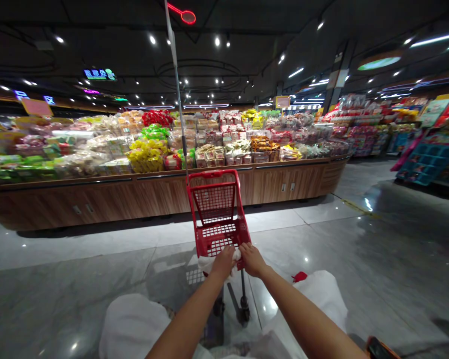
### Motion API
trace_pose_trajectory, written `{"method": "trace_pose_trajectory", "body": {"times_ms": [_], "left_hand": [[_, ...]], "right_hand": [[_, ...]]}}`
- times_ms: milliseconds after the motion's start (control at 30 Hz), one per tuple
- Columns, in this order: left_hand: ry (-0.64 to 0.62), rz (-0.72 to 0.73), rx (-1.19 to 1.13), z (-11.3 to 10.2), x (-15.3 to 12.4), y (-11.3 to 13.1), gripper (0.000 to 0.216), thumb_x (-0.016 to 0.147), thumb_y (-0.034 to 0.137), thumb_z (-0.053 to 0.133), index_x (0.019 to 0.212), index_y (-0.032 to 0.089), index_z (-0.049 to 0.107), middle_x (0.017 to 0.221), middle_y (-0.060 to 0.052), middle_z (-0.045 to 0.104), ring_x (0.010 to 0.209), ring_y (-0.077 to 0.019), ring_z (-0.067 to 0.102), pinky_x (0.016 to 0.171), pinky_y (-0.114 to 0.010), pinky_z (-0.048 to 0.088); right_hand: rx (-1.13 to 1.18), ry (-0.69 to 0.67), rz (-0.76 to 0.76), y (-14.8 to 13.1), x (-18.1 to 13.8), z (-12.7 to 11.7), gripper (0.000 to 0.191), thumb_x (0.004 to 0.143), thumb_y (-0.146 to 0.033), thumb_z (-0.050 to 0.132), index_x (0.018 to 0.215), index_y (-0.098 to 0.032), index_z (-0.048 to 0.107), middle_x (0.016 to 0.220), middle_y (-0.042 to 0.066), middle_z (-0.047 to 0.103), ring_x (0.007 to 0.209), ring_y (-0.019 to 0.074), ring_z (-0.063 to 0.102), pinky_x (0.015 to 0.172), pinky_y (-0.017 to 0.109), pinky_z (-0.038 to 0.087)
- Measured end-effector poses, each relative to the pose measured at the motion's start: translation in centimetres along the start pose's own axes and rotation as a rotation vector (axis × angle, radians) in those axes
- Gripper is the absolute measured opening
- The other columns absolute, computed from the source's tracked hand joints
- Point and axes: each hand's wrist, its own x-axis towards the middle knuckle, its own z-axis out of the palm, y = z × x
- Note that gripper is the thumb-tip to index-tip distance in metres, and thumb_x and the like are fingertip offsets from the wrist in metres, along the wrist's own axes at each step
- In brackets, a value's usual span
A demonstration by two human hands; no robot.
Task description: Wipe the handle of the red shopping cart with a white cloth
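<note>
A small red shopping cart (243, 219) with a grid basket stands in front of me. My left hand (223, 263) is closed at its near handle, with a crumpled white plastic bag (206, 263) bunched around and under the fingers. Just to the right, my right hand (251, 258) wraps round the same handle, its fingers curled over the top. The handle itself is mostly hidden by my hands and the bag. A thin tall pole (178, 92) rises from the cart's far left corner.
Beyond the cart runs a long wood-panelled display counter (164, 197) heaped with packaged snacks, including yellow packs (148, 153). Blue shelving (428, 154) stands at the right. Grey glossy floor (359, 259) lies around the cart. White-clothed legs (134, 324) show below my arms.
</note>
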Motion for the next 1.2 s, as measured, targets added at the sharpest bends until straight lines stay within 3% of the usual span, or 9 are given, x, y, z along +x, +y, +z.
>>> {"method": "trace_pose_trajectory", "body": {"times_ms": [167, 333, 467, 533, 700, 933, 1100, 1133, 1200], "left_hand": [[0.07, 0.088, 0.09, -0.7, -1.5, -3.5, 0.021, 0.086, 0.035, 0.058, 0.101, 0.021, 0.061, 0.102, -0.004, 0.068, 0.102, -0.0223, 0.06, 0.106, -0.046, 0.033], [0.156, 0.112, 0.089, -0.7, -3.5, -6.6, 0.022, 0.093, 0.034, 0.047, 0.103, 0.023, 0.063, 0.103, -0.004, 0.069, 0.102, -0.0216, 0.06, 0.112, -0.051, 0.024], [0.429, -0.109, 0.05, 0.1, -5.3, -8.8, 0.024, 0.093, 0.03, 0.043, 0.101, 0.026, 0.066, 0.131, -0.006, 0.056, 0.131, -0.0321, 0.038, 0.108, -0.069, 0.014], [0.523, -0.218, -0.029, 0.8, -5.6, -9.2, 0.023, 0.091, 0.03, 0.046, 0.097, 0.024, 0.067, 0.139, -0.007, 0.048, 0.135, -0.0342, 0.033, 0.106, -0.068, 0.024], [0.568, -0.235, -0.299, 2.0, -5.4, -8.6, 0.024, 0.092, 0.03, 0.041, 0.1, 0.021, 0.062, 0.122, -0.01, 0.058, 0.116, -0.0249, 0.054, 0.101, -0.045, 0.045], [0.73, -0.14, -0.431, -1.0, -4.4, -5.0, 0.027, 0.092, 0.031, 0.04, 0.112, 0.021, 0.056, 0.119, -0.01, 0.059, 0.114, -0.025, 0.054, 0.101, -0.043, 0.044], [1.008, -0.083, -0.534, -3.4, -2.1, -3.1, 0.029, 0.093, 0.037, 0.041, 0.112, 0.019, 0.055, 0.117, -0.011, 0.059, 0.112, -0.0249, 0.054, 0.098, -0.043, 0.044], [1.016, -0.065, -0.551, -3.4, -1.8, -3.2, 0.03, 0.093, 0.039, 0.041, 0.11, 0.019, 0.055, 0.115, -0.012, 0.059, 0.111, -0.0249, 0.055, 0.097, -0.043, 0.044], [0.876, -0.044, -0.586, -2.9, -1.6, -3.5, 0.032, 0.093, 0.043, 0.04, 0.101, 0.018, 0.058, 0.104, -0.01, 0.063, 0.103, -0.0242, 0.059, 0.092, -0.041, 0.047]], "right_hand": [[0.021, 0.029, 0.01, -0.5, -0.2, -0.2, 0.025, 0.077, -0.015, 0.055, 0.101, -0.018, 0.054, 0.109, 0.007, 0.057, 0.103, 0.0231, 0.048, 0.085, 0.033, 0.037], [0.046, 0.057, 0.02, -0.7, -0.2, 0.1, 0.021, 0.08, -0.02, 0.055, 0.101, -0.02, 0.054, 0.11, 0.007, 0.056, 0.103, 0.0228, 0.047, 0.084, 0.033, 0.036], [0.07, 0.08, 0.026, -0.4, 0.0, 0.4, 0.019, 0.08, -0.022, 0.055, 0.099, -0.02, 0.055, 0.109, 0.007, 0.056, 0.102, 0.0229, 0.048, 0.085, 0.034, 0.036], [0.081, 0.072, 0.036, -0.3, 0.1, 0.5, 0.019, 0.079, -0.022, 0.055, 0.098, -0.02, 0.055, 0.108, 0.007, 0.057, 0.101, 0.0228, 0.048, 0.085, 0.034, 0.036], [0.085, 0.062, 0.059, -0.2, 0.1, 0.4, 0.023, 0.077, -0.021, 0.056, 0.1, -0.02, 0.055, 0.111, 0.007, 0.056, 0.104, 0.0238, 0.047, 0.086, 0.034, 0.036], [0.095, 0.044, 0.065, 0.0, 0.2, 0.5, 0.025, 0.077, -0.023, 0.057, 0.102, -0.02, 0.056, 0.112, 0.007, 0.056, 0.107, 0.024, 0.046, 0.088, 0.034, 0.036], [0.077, 0.033, 0.063, 0.1, 0.3, 0.4, 0.028, 0.076, -0.022, 0.058, 0.104, -0.02, 0.056, 0.112, 0.008, 0.055, 0.107, 0.0242, 0.046, 0.088, 0.035, 0.036], [0.07, 0.029, 0.064, 0.1, 0.3, 0.4, 0.028, 0.076, -0.021, 0.058, 0.104, -0.02, 0.056, 0.111, 0.008, 0.055, 0.107, 0.0242, 0.046, 0.088, 0.035, 0.036], [0.063, 0.024, 0.061, 0.0, 0.3, 0.3, 0.03, 0.075, -0.02, 0.058, 0.105, -0.021, 0.056, 0.112, 0.008, 0.055, 0.107, 0.0241, 0.046, 0.088, 0.035, 0.036]]}}
